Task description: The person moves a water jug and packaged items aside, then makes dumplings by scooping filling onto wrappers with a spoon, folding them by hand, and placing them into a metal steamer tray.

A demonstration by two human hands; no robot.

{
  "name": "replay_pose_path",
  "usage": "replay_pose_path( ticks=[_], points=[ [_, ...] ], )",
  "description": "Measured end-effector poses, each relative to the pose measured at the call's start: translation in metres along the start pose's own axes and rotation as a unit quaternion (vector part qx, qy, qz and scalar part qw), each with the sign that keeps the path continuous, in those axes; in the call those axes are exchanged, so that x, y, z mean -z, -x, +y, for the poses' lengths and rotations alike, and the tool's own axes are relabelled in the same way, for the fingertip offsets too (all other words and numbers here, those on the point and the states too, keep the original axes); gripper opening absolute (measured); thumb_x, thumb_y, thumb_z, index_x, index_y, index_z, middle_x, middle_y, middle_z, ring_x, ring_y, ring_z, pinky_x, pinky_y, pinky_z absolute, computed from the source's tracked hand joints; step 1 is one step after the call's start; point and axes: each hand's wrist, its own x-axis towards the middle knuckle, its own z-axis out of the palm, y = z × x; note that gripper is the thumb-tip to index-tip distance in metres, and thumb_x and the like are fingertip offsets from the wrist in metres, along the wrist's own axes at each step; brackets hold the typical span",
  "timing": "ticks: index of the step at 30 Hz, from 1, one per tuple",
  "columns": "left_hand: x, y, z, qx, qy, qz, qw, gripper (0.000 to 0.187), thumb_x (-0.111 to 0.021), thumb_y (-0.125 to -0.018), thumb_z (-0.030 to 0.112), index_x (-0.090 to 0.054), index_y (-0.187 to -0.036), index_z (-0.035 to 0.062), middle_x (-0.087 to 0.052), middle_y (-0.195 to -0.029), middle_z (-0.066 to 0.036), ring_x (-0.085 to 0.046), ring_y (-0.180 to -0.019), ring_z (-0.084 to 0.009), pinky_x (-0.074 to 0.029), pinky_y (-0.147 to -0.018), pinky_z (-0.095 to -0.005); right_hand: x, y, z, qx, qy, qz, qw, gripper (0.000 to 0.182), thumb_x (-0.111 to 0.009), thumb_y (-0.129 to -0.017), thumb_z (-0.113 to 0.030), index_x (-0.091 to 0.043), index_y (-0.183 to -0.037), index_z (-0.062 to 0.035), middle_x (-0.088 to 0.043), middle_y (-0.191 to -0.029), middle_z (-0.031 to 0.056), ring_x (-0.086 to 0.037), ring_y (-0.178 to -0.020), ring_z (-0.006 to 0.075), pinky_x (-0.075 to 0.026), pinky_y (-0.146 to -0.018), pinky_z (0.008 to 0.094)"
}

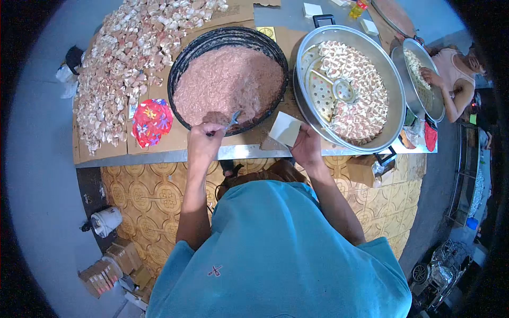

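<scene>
My left hand is closed around a small metal utensil at the near rim of a black round tub. Whether its end is a spoon or a fork is hard to make out. Pink ground meat filling fills the black tub. In my right hand are square, pale dough wrappers, gripped at their right edge, between the tub and a large steamer pot. Folded dumplings cover much of the pot's perforated tray.
A large heap of filled dumplings spreads over cardboard at the left. Near it lies a red patterned cloth. At the right, a person reaches into another steamer pan. A yellow bottle stands at the back.
</scene>
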Motion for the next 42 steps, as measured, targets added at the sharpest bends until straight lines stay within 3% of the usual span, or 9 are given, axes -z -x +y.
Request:
replay_pose_path(
  ticks=[7, 12, 17, 20, 24, 27, 34, 37, 42],
  points=[
    [-0.018, 0.031, 0.061, -0.140, 0.061, -0.017, 0.988, 0.014, -0.072, -0.074, 0.000, -0.076, -0.087, 0.0024, -0.068, -0.079, -0.014, -0.066, -0.068, -0.0236, -0.050, -0.063, -0.0325, -0.042, 0.007, 0.004, -0.043, 0.017, -0.049, 0.998, 0.033, -0.038, -0.099, -0.018, -0.056, -0.120, 0.0009, -0.066, -0.116, 0.0135, -0.062, -0.110, 0.0281, -0.046, -0.103, 0.0425],
    [-0.034, 0.025, 0.028, -0.001, 0.073, -0.060, 0.996, 0.012, -0.072, -0.076, 0.000, -0.076, -0.088, 0.0018, -0.070, -0.081, -0.009, -0.065, -0.075, -0.0141, -0.050, -0.072, -0.0274, -0.052, 0.006, -0.013, 0.007, -0.043, 0.006, 0.999, 0.033, -0.036, -0.099, -0.014, -0.056, -0.120, 0.0008, -0.064, -0.122, 0.0125, -0.060, -0.115, 0.0270, -0.044, -0.105, 0.0459],
    [-0.041, -0.011, -0.039, -0.015, -0.131, 0.097, 0.987, 0.014, -0.067, -0.077, 0.003, -0.075, -0.090, 0.0016, -0.072, -0.091, -0.018, -0.071, -0.085, -0.0318, -0.055, -0.079, -0.0372, -0.066, 0.021, -0.020, 0.050, 0.006, -0.042, 0.998, 0.034, -0.039, -0.098, -0.011, -0.055, -0.125, 0.0016, -0.063, -0.126, 0.0120, -0.057, -0.121, 0.0250, -0.039, -0.110, 0.0515],
    [-0.063, -0.001, -0.004, -0.059, 0.034, 0.062, 0.996, 0.022, -0.067, -0.079, 0.004, -0.074, -0.099, 0.0045, -0.072, -0.095, -0.020, -0.071, -0.087, -0.0267, -0.054, -0.080, -0.0327, -0.081, 0.025, -0.012, 0.089, -0.054, -0.085, 0.991, 0.038, -0.040, -0.098, -0.014, -0.051, -0.130, 0.0029, -0.060, -0.130, 0.0131, -0.056, -0.123, 0.0257, -0.041, -0.109, 0.0479],
    [-0.060, 0.012, 0.053, -0.050, 0.039, -0.102, 0.993, 0.018, -0.066, -0.085, 0.008, -0.070, -0.096, -0.0046, -0.071, -0.078, -0.014, -0.067, -0.068, -0.0161, -0.052, -0.064, -0.0330, -0.072, 0.018, 0.013, 0.079, 0.123, -0.169, 0.975, 0.034, -0.046, -0.095, -0.010, -0.058, -0.126, 0.0006, -0.060, -0.127, 0.0098, -0.055, -0.120, 0.0205, -0.040, -0.106, 0.0339],
    [-0.051, 0.012, 0.054, -0.022, 0.168, -0.052, 0.984, 0.013, -0.065, -0.089, 0.006, -0.070, -0.095, -0.0042, -0.068, -0.069, -0.012, -0.064, -0.060, -0.0132, -0.052, -0.058, -0.0293, -0.075, 0.028, 0.008, 0.114, 0.319, -0.142, 0.930, 0.025, -0.052, -0.096, -0.005, -0.062, -0.117, 0.0036, -0.065, -0.113, 0.0058, -0.058, -0.105, 0.0126, -0.045, -0.094, 0.0267],
    [-0.054, 0.020, 0.094, 0.063, 0.359, -0.140, 0.921, 0.019, -0.065, -0.091, 0.002, -0.066, -0.107, -0.0070, -0.068, -0.082, -0.006, -0.061, -0.062, -0.0101, -0.053, -0.052, -0.0234, -0.078, 0.034, -0.010, 0.239, 0.287, -0.107, 0.922, 0.023, -0.071, -0.087, -0.004, -0.068, -0.110, 0.0005, -0.069, -0.094, 0.0039, -0.062, -0.079, 0.0095, -0.051, -0.069, 0.0254],
    [-0.065, 0.022, 0.105, 0.000, 0.347, -0.146, 0.926, 0.018, -0.061, -0.093, 0.003, -0.068, -0.108, -0.0029, -0.069, -0.082, -0.004, -0.063, -0.062, -0.0092, -0.051, -0.050, -0.0215, -0.077, 0.036, -0.015, 0.219, 0.321, -0.100, 0.916, 0.025, -0.071, -0.086, -0.001, -0.067, -0.110, 0.0016, -0.070, -0.097, 0.0059, -0.065, -0.084, 0.0112, -0.053, -0.073, 0.0261],
    [-0.061, 0.019, 0.111, 0.048, 0.390, -0.163, 0.905, 0.028, -0.056, -0.093, -0.002, -0.063, -0.120, -0.0053, -0.068, -0.104, -0.015, -0.068, -0.079, -0.0165, -0.060, -0.061, -0.0268, -0.076, 0.035, -0.032, 0.268, 0.258, -0.069, 0.926, 0.031, -0.068, -0.086, 0.004, -0.061, -0.115, 0.0015, -0.070, -0.099, 0.0066, -0.066, -0.089, 0.0143, -0.056, -0.079, 0.0288]
  ],
)
